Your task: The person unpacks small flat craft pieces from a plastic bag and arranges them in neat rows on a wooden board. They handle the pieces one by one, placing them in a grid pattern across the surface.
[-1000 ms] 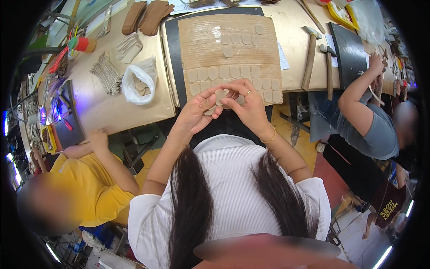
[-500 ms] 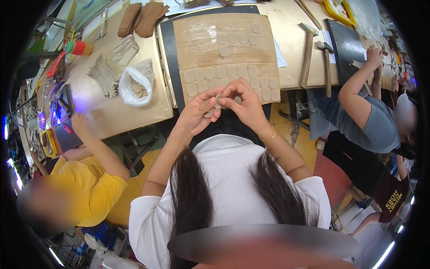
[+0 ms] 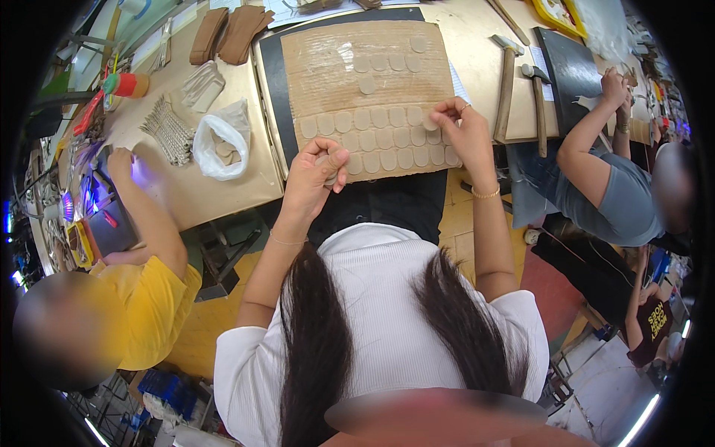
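A brown cardboard sheet (image 3: 313, 82) lies on the table in front of me, bearing rows of small beige rounded pieces (image 3: 383, 138) with a few more toward its far side. My left hand (image 3: 314, 179), at the sheet's near left corner, is closed around several of these beige pieces (image 3: 326, 168). At the right end of the rows, my right hand (image 3: 468, 138) pinches one beige piece (image 3: 430, 121) between thumb and finger. That piece is at the sheet's surface; whether it touches the sheet I cannot tell.
A white plastic bag (image 3: 223, 149) of beige pieces stands to the left, beside a bundle of braided strips (image 3: 170, 130) and brown leather pieces (image 3: 242, 33). Two hammers (image 3: 506, 89) lie to the right. Co-workers sit at both sides; one wears a yellow shirt (image 3: 160, 313).
My hands, together before, have parted. The right has moved right and away from me with a beige piece to the end of the rows; the left keeps the others.
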The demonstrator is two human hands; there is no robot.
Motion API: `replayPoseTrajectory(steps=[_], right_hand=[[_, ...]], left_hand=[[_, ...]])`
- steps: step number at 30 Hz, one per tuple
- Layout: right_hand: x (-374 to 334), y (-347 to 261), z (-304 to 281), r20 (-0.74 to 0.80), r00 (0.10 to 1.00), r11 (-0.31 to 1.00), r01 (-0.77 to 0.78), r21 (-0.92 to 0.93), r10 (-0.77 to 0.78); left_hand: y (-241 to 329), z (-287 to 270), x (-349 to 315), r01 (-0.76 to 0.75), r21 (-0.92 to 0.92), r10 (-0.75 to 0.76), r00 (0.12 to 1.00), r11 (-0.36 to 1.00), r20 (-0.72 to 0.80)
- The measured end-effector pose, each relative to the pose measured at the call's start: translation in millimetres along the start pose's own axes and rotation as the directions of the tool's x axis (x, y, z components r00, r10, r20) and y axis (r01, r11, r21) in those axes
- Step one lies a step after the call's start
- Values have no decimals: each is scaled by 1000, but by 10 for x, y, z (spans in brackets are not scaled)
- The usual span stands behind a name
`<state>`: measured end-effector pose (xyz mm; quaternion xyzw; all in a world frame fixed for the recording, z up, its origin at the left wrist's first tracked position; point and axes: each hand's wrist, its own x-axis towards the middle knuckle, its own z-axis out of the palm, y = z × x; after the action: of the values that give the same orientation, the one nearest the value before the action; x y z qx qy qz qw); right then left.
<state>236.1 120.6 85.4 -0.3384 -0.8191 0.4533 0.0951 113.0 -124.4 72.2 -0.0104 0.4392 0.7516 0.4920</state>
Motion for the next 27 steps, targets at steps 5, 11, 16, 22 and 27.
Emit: replayPoseTrajectory(steps=[5, 11, 16, 22, 27], right_hand=[[185, 117, -51, 47, 999, 990, -9, -137, 16], [229, 176, 1, 35, 999, 990, -3, -144, 8], [196, 249, 90, -23, 969, 897, 219, -383, -247], [80, 127, 167, -139, 906, 737, 226, -637, -399], [-227, -233, 438, 161, 976, 965, 108, 238, -149]], left_hand=[[29, 2, -10, 8, 29, -8, 1000, 1000, -10], [8, 1, -28, 55, 30, -54, 997, 998, -60], [21, 5, -1, 81, 95, -78, 996, 992, -35], [13, 68, 16, 26, 141, -15, 997, 990, -78], [-22, 98, 14, -3, 301, 27, 997, 954, -77]])
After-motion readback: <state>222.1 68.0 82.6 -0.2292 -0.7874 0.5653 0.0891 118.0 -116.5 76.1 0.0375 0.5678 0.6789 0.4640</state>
